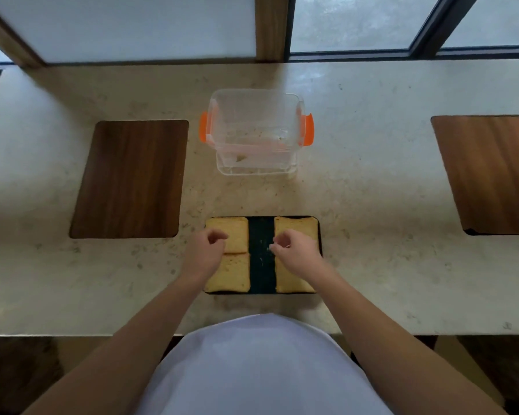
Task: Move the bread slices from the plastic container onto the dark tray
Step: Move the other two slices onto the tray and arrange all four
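A dark tray [261, 259] lies near the counter's front edge. Several golden bread slices lie flat on it: two on the left, far [234, 232] and near [235, 274], and two on the right, far [301, 226] and near [289, 280]. A bare dark strip runs between the two columns. My left hand [204, 253] hovers over the left slices with fingers curled and nothing in them. My right hand [294, 253] hovers over the right slices, fingers curled, nothing held. Behind the tray, the clear plastic container [222, 121] with orange clips holds only crumbs.
Two dark wooden boards are set on the pale stone counter, one at the left [132, 178] and one at the right [489, 175]. A window with wooden posts runs along the back. The counter's front edge [72, 335] is close to my body.
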